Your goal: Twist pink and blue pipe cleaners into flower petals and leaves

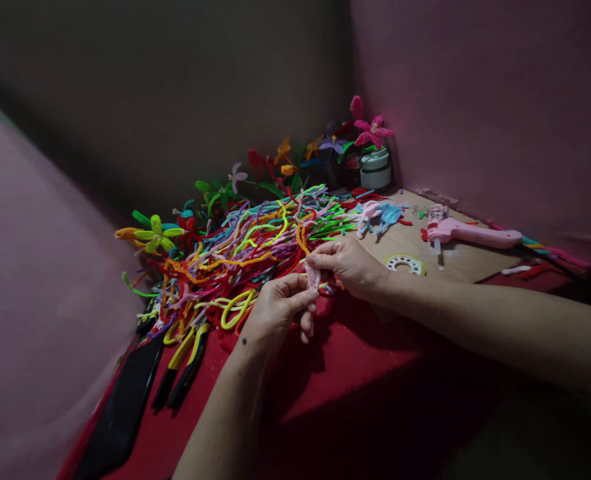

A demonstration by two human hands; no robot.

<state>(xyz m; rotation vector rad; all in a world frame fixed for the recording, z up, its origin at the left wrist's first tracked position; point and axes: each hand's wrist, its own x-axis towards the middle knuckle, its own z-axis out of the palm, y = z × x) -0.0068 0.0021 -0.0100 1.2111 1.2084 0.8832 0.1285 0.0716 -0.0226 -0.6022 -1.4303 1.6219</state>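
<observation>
Between my two hands is a small pale pink petal of pipe cleaner (313, 275), held just in front of the pile of pipe cleaners (255, 233). My left hand (281, 308) pinches its lower end between thumb and fingers. From the right, my right hand (348, 263) grips the upper end with thumb and forefinger. Part of the petal is hidden by the fingers. Many colours of fuzzy stems lie tangled in the pile directly behind my hands.
Pliers (188, 367) with yellow and black handles and a black phone-like slab (120, 407) lie at the left. On a board at the right are a pink glue gun (475, 233) and a tape roll (405, 265). Pipe-cleaner flowers (373, 131) stand along the back wall.
</observation>
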